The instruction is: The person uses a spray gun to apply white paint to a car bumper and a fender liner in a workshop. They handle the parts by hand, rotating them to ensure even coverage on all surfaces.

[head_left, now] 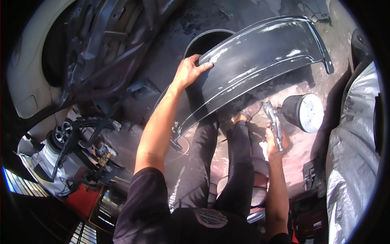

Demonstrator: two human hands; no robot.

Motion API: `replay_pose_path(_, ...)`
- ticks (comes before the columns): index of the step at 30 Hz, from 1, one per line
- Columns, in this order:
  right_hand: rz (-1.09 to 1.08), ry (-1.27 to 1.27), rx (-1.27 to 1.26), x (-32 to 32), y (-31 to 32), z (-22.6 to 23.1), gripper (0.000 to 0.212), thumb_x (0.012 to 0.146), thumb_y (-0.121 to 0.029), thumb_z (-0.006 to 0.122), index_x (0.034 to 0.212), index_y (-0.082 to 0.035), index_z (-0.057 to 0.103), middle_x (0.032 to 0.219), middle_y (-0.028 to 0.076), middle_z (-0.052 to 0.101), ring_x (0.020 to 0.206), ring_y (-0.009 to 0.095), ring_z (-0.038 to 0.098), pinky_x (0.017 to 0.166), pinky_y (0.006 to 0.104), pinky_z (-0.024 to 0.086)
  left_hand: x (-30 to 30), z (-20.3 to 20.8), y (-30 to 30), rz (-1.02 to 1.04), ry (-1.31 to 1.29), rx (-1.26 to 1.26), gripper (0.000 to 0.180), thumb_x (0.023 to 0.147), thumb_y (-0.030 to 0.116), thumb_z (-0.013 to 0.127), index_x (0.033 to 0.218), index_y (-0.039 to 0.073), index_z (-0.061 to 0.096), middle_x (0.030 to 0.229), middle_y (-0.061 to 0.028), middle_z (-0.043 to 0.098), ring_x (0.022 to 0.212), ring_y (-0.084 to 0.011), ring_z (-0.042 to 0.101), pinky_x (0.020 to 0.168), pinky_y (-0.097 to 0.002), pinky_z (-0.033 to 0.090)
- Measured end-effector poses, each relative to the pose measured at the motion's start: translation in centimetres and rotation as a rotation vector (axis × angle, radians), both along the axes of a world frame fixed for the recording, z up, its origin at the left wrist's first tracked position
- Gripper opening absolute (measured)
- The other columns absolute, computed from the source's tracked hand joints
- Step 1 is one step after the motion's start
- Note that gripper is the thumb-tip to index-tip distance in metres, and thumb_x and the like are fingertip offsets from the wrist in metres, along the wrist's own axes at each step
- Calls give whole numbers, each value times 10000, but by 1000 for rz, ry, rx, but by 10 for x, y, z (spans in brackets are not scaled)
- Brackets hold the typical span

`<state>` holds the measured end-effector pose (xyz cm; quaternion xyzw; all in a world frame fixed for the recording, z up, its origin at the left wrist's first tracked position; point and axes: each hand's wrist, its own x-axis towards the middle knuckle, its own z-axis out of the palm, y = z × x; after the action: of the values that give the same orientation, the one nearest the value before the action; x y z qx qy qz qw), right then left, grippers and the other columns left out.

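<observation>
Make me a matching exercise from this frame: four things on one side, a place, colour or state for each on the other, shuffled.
Things:
1. Car body panel
2. Spray gun
3. Left hand
4. Wrinkled sheet

Descriptions:
A. Held in the right hand
B. Silver, along the picture's right side
C. Dark grey with whitish patches
D. Gripping the panel's edge, thumb on top

Pairs: 1-C, 2-A, 3-D, 4-B
</observation>
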<state>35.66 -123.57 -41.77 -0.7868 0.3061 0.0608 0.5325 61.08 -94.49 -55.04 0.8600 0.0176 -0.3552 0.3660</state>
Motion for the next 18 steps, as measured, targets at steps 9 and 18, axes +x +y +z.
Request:
replay_pose_path(9,169,27,-80,23,32,9,272,935,-207,702,1077,24,731,791,40,673,700,118,601,673,279,483,12,2,15,-2,275,-191,640,737,424,945,1129,-42,748,957,-201,775,941,-306,749,863,-411,551)
replay_pose_path(18,328,159,-83,35,47,30,405,921,-138,722,1273,57,682,972,171,755,853,288,743,797,365,573,-60,80,-8,-50,-138,-16,405,789,309,885,957,11,669,903,-144,688,905,-357,702,771,-476,547)
